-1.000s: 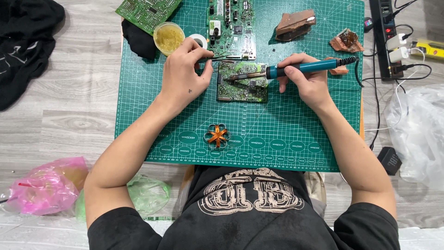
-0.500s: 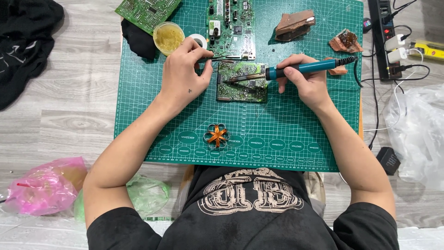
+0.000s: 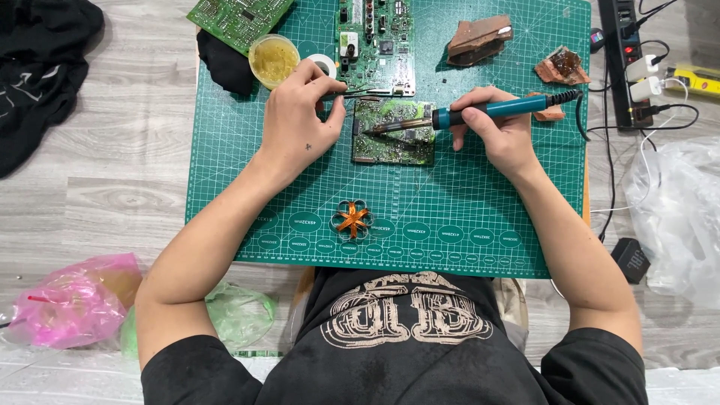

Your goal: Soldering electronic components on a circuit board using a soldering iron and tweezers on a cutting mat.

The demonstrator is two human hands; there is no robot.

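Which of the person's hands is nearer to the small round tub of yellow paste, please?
Left. The left hand lies just beside the small round tub of yellow paste; the right hand is far across the green cutting mat.

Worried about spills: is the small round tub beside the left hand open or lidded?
Open: the round tub shows yellowish paste inside, no lid on it.

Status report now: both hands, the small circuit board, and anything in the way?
Left hand pinches thin metal tweezers. Right hand grips teal-handled soldering iron, tip on small green circuit board. Nothing blocks it.
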